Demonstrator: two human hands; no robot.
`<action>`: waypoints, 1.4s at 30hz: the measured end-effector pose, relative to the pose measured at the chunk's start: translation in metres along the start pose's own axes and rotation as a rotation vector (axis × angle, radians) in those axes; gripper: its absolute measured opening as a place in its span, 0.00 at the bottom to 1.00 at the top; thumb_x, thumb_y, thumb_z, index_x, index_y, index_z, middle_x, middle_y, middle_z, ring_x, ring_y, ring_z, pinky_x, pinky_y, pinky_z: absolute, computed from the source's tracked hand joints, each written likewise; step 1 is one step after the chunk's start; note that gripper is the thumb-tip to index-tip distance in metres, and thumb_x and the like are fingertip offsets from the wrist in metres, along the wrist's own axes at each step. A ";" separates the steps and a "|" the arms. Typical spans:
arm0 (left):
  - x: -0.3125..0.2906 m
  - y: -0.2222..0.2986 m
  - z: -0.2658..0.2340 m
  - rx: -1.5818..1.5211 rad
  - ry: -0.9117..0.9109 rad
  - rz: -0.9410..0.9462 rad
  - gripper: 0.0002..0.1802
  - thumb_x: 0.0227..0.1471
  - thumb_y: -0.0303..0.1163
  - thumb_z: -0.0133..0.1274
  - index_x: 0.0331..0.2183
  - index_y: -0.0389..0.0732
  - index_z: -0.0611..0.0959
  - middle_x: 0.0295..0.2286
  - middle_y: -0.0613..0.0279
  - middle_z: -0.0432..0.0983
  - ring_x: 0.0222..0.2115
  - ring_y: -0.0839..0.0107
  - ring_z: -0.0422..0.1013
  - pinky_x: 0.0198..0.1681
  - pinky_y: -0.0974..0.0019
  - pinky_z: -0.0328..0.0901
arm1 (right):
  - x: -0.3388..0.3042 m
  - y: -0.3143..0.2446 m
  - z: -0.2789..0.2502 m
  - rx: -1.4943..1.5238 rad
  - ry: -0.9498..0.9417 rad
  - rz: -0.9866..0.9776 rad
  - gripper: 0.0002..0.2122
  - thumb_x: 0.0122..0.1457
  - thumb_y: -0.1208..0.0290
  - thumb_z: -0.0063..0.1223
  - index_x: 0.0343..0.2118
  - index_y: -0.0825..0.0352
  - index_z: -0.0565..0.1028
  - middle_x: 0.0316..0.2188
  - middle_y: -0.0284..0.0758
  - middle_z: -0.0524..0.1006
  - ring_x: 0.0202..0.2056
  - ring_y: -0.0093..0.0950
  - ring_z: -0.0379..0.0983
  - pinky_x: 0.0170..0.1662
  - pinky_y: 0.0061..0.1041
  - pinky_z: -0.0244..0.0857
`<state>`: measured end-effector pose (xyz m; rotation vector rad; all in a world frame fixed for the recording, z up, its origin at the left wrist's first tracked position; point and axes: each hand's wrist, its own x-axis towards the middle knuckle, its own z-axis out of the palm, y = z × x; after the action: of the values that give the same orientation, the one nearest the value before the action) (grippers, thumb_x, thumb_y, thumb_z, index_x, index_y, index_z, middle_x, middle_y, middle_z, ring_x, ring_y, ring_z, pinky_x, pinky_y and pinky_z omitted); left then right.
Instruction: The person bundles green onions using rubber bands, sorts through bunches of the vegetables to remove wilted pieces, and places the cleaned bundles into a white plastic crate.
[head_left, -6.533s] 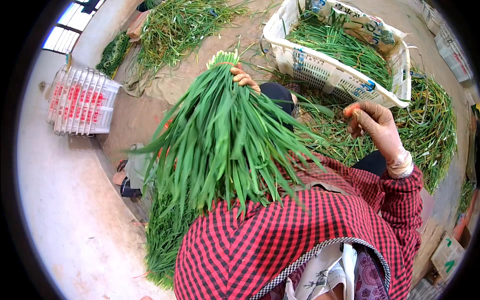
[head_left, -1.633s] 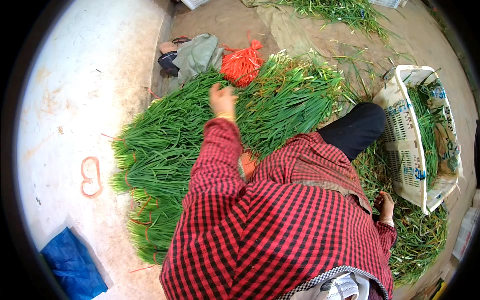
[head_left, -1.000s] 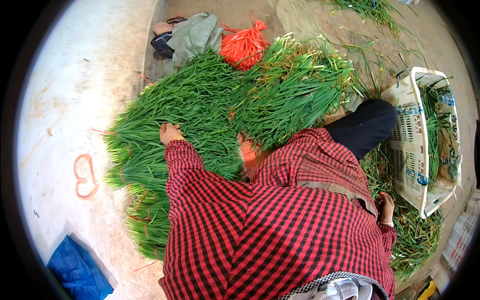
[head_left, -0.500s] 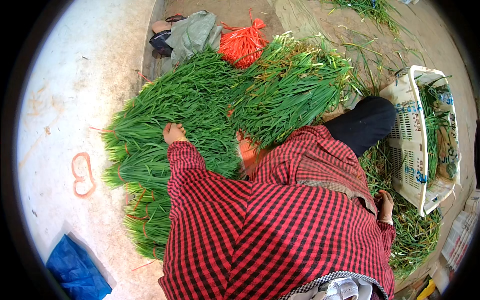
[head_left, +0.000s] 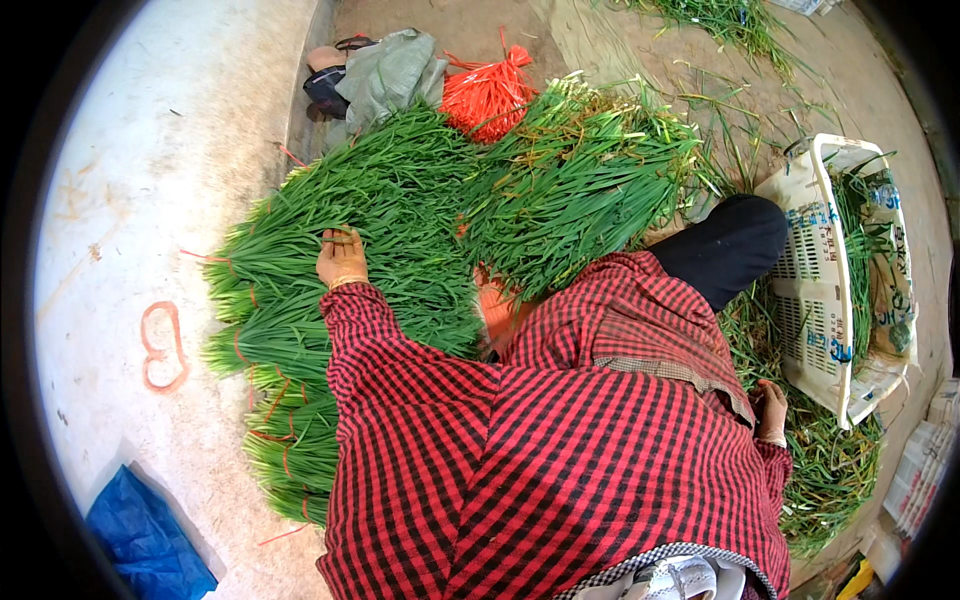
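My left hand (head_left: 342,257) lies on a broad bed of tied garlic chives (head_left: 400,180), palm partly turned up and fingers a little apart, with nothing visible in it. Red ties band the pale stem ends of these bunches along the left side. Beyond my knee is a looser heap of chives (head_left: 590,190) with some yellowed leaves. My right hand (head_left: 770,410) rests low by my right side, above scattered leaves and near the white crate. Its fingers are curled, and whatever they may hold is hidden.
A white plastic crate (head_left: 845,400) with greens in it stands tilted at the right, leaf scraps (head_left: 830,490) heaped beside it. A red bundle of ties (head_left: 488,95) and a grey-green sack (head_left: 392,80) lie at the far side. Blue plastic (head_left: 150,540) lies lower left.
My left hand has shifted slightly left and up over the chives, turning at the wrist. Its curled fingers have loosened. My right hand looks unmoved.
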<state>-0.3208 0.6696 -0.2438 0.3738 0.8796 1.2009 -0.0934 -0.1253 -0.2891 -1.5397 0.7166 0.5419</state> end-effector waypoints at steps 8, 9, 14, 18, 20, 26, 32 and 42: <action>0.001 -0.009 -0.011 0.032 -0.025 -0.134 0.13 0.65 0.38 0.38 0.37 0.39 0.72 0.37 0.62 0.75 0.26 0.72 0.69 0.27 0.68 0.70 | 0.003 0.003 -0.005 0.006 -0.015 -0.011 0.06 0.65 0.72 0.47 0.36 0.68 0.74 0.24 0.30 0.72 0.25 0.22 0.68 0.28 0.23 0.62; 0.001 -0.010 -0.011 0.085 -0.011 -0.129 0.13 0.65 0.38 0.38 0.36 0.40 0.72 0.33 0.64 0.73 0.23 0.74 0.67 0.25 0.69 0.67 | 0.003 0.003 -0.005 -0.006 -0.012 -0.012 0.06 0.65 0.71 0.47 0.36 0.68 0.74 0.24 0.30 0.73 0.25 0.22 0.68 0.28 0.23 0.62; -0.003 -0.008 -0.001 0.167 -0.034 -0.164 0.13 0.65 0.40 0.41 0.31 0.44 0.72 0.20 0.71 0.62 0.16 0.77 0.54 0.19 0.71 0.54 | -0.001 -0.001 0.000 -0.049 -0.001 -0.009 0.06 0.65 0.71 0.47 0.36 0.67 0.74 0.24 0.30 0.72 0.24 0.21 0.67 0.28 0.23 0.62; -0.006 -0.005 -0.001 0.010 -0.074 -0.125 0.11 0.63 0.39 0.42 0.31 0.45 0.73 0.17 0.71 0.62 0.14 0.77 0.53 0.18 0.70 0.54 | 0.003 0.002 -0.005 -0.035 -0.002 -0.008 0.07 0.65 0.70 0.46 0.36 0.67 0.74 0.24 0.29 0.72 0.24 0.21 0.67 0.28 0.22 0.61; -0.011 -0.001 -0.003 -0.044 -0.098 -0.084 0.11 0.62 0.36 0.41 0.31 0.44 0.74 0.17 0.70 0.63 0.13 0.76 0.54 0.17 0.70 0.54 | 0.003 0.003 -0.002 -0.048 0.017 -0.005 0.06 0.66 0.70 0.46 0.36 0.67 0.74 0.24 0.29 0.71 0.24 0.21 0.67 0.28 0.22 0.61; -0.020 -0.003 -0.026 -0.064 -0.146 -0.054 0.15 0.60 0.39 0.39 0.31 0.42 0.77 0.17 0.67 0.65 0.13 0.73 0.56 0.17 0.67 0.56 | 0.017 0.010 -0.014 -0.033 -0.021 -0.016 0.06 0.64 0.70 0.47 0.38 0.66 0.73 0.24 0.33 0.74 0.22 0.23 0.69 0.27 0.22 0.64; -0.025 -0.015 -0.036 0.079 -0.040 -0.056 0.18 0.62 0.44 0.39 0.31 0.43 0.78 0.16 0.68 0.65 0.14 0.74 0.59 0.19 0.68 0.56 | 0.010 0.007 -0.006 -0.016 -0.016 -0.017 0.06 0.64 0.70 0.47 0.37 0.66 0.74 0.23 0.31 0.73 0.22 0.21 0.67 0.26 0.20 0.63; -0.039 0.013 0.031 0.678 0.302 0.291 0.13 0.59 0.37 0.51 0.37 0.37 0.81 0.13 0.68 0.63 0.10 0.77 0.50 0.14 0.69 0.48 | 0.014 0.008 -0.010 -0.019 -0.031 0.013 0.06 0.64 0.71 0.47 0.37 0.66 0.74 0.23 0.29 0.72 0.23 0.22 0.67 0.26 0.22 0.63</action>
<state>-0.3095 0.6440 -0.2009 0.9053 1.5374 1.2143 -0.0902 -0.1369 -0.3037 -1.5421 0.6997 0.5831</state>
